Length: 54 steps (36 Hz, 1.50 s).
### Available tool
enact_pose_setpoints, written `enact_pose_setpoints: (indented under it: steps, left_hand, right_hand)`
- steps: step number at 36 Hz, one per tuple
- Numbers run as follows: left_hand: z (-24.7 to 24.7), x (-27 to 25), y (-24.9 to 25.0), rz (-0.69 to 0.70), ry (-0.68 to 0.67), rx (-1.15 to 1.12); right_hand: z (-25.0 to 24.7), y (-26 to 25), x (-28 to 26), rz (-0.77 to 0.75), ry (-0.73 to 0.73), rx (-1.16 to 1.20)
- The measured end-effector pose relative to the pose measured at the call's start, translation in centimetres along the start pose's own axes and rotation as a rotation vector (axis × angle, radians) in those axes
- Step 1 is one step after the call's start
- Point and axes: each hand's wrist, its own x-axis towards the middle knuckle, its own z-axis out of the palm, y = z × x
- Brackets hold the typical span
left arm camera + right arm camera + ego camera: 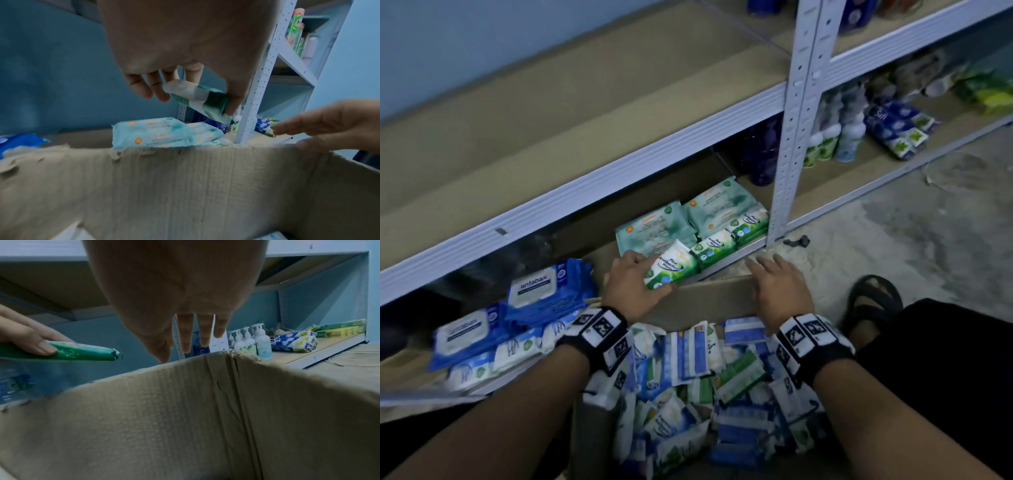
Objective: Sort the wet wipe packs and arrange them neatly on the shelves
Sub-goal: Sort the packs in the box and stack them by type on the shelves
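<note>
One green-and-white wipe pack [667, 268] gripped in left hand [631, 287], held over bottom shelf [726, 263] beside matching packs. Right hand [779, 287] fingers straight, empty, over cardboard box [709, 301] rim.

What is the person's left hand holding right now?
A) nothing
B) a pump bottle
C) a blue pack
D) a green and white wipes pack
D: the left hand grips a green and white wipes pack above the cardboard box.
</note>
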Motion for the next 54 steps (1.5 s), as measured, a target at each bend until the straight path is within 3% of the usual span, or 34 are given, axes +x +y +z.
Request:
enact_pose_setpoints:
  steps: [4, 14, 18, 23, 31, 54]
  left_hand:
    - [0.2, 3.8, -0.3, 0.011, -0.062, 0.116]
    - [2.3, 11.9, -0.3, -0.038, -0.381, 0.433]
    - [2.5, 13.2, 0.2, -0.033, -0.439, 0.501]
    - [3.5, 13.7, -0.3, 0.046, -0.424, 0.578]
    - [4.9, 14.3, -0.8, 0.057, -0.477, 0.566]
    - [6.2, 13.6, -2.4, -0.005, -0.47, 0.415]
  right_hand:
    - [0.6, 1.0, 0.7, 0.019, -0.168, -0.043]
    - [3.0, 0.9, 1.3, 0.071, -0.086, -0.056]
    - [3.6, 0.5, 1.6, 0.102, -0.05, -0.057]
    - [3.4, 0.4, 2.0, 0.089, -0.044, -0.083]
    - [3.8, 0.3, 1.8, 0.093, 0.015, -0.102]
    - [3.5, 0.1, 2.0, 0.092, 0.014, -0.124]
